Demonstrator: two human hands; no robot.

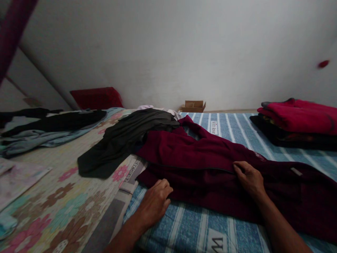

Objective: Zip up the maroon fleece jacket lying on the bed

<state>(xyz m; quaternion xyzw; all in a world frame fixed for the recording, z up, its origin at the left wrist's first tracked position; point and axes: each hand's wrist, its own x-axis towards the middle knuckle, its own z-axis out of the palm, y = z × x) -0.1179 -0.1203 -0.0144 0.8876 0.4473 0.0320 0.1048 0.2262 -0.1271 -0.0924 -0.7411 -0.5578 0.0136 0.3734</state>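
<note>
A maroon zip-up jacket [205, 151] lies spread sideways over a blue striped sheet [181, 221], its dark zip line running lengthwise and one sleeve reaching toward the wall. My left hand [155, 200] is at the jacket's near edge, fingers curled closed on the cloth by the lower left corner; the fingertips are partly hidden. On the zip line, my right hand [249, 177] pinches the front edge between thumb and fingers. A dark green-grey garment [123, 140] lies loosely heaped just beyond the jacket's left end.
At right sits a folded stack with a bright pink garment [308, 114] on top of black ones. Black and grey-blue clothes [60, 126] lie on the floral sheet [65, 207] at left. A red box-like object [97, 98] and an open cardboard box [194, 106] stand by the wall.
</note>
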